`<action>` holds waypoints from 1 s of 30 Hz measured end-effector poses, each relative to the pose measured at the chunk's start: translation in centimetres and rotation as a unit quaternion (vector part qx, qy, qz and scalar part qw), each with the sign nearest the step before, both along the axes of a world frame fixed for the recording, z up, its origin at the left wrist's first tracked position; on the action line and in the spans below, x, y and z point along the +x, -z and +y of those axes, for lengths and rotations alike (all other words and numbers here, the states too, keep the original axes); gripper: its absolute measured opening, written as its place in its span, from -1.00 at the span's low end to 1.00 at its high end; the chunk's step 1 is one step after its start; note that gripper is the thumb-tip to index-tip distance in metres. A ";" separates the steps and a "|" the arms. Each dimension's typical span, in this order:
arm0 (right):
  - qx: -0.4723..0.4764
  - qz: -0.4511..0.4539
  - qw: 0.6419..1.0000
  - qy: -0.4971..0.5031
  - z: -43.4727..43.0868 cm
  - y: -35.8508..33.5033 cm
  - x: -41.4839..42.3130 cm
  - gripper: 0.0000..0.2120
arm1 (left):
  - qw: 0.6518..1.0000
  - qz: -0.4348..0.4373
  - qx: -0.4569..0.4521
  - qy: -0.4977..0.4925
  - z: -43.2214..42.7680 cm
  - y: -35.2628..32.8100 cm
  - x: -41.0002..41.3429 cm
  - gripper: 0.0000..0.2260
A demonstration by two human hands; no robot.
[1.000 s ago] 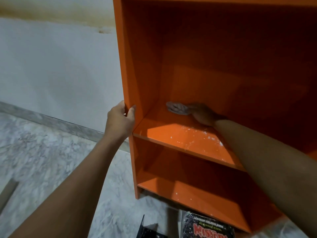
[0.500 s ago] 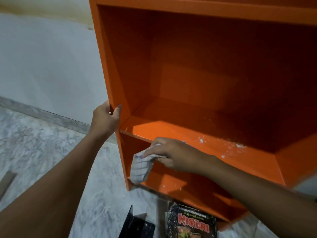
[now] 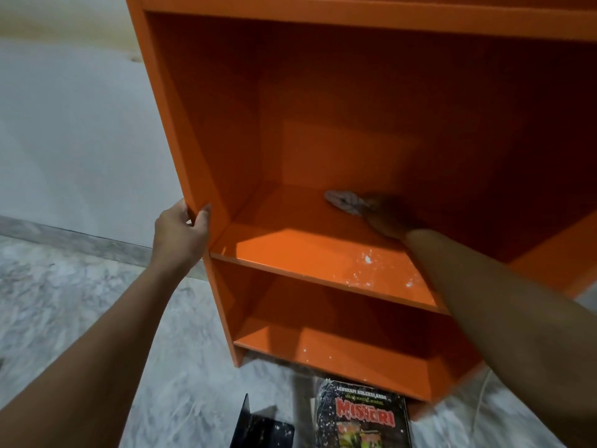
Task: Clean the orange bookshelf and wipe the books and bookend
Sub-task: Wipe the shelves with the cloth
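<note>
Since half a second ago, the right hand (image 3: 389, 218) has gone from the shelf's front edge to its shadowed back at centre right, pressing the cloth (image 3: 344, 202) flat, grip unclear. Left hand (image 3: 179, 232) clamps the orange bookshelf (image 3: 206, 124) side panel, likely steadying it. White specks (dust or flakes) dot the shelf board (image 3: 310, 253). Book (image 3: 363, 415) and bookend (image 3: 258, 428) wait on marble floor (image 3: 64, 302), bottom centre.

Orange bookshelf (image 3: 206, 130) upright with white specks on its middle shelf, dark "Misteri" book (image 3: 361, 415) flat on floor, black bookend (image 3: 258, 428) beside it
</note>
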State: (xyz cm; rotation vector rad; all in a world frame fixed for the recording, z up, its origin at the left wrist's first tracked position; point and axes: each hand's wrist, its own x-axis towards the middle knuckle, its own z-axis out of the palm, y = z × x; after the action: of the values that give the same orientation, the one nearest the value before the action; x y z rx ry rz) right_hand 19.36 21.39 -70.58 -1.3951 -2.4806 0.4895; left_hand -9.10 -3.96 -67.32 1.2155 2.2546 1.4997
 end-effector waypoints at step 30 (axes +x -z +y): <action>-0.039 0.013 0.999 0.006 3.2 1.4 9.7 -0.60 | 0.825 -0.561 0.010 -0.070 1.5 4.4 11.4 -0.83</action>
State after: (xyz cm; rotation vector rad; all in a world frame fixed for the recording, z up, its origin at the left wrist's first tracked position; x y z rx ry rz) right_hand 29.10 24.60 -71.97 -1.4216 -2.4572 0.6036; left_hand 2.28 -2.45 -71.67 0.0062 1.4774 1.6217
